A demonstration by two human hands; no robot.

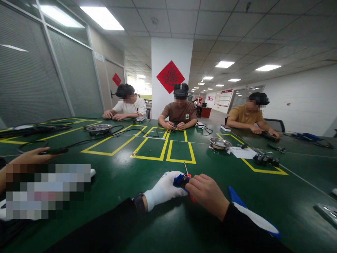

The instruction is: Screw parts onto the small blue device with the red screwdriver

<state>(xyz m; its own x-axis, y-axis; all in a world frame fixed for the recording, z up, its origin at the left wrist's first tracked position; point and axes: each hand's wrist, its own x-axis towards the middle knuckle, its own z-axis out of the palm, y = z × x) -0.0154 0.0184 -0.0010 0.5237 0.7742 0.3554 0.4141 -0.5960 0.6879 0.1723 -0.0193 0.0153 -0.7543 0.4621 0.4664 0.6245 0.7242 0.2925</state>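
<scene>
My left hand [168,186], in a white glove with blue on the fingers, is closed around a small dark part with a shiny metal ring [185,175]. My bare right hand [206,193] has its fingers bent together against the right side of that part. What those fingertips grip is hidden. A screwdriver [185,167] shows its thin metal shaft just beyond the hands, pointing away from me. Bits of its red handle appear behind and below my right fingers; whether it is held or lies on the table cannot be told.
Right of my right arm lies a flat white and blue item [254,214], like a glove. Steel bowls [220,142] [98,129], a paper sheet [243,152] and several black cylindrical parts [265,160] are on the green table [126,175]. Three people sit opposite; another person's hand [33,158] is at left.
</scene>
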